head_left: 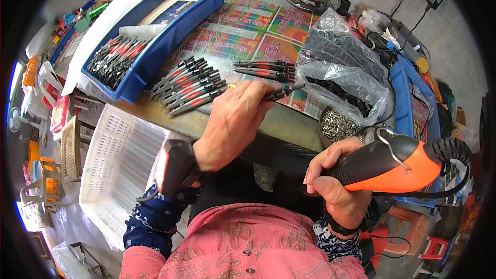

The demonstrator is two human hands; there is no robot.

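My left hand is closed over the table's near edge, gripping a slim black pen-shaped tool whose tip points right. In my right hand is an orange-and-black electric screwdriver with a coiled cable and a metal hanging loop. Its working end is hidden by my fingers. Just beyond my left hand lies a slanted row of black-and-red pen-shaped tools. A smaller group of similar tools rests farther right, beside a clear plastic bag holding dark parts.
A blue tray holding many black-and-red tools stands at the far left. Small metal pieces fill a round bowl near the bag. A white perforated basket sits below the table's left edge. At right is another blue bin, among cables.
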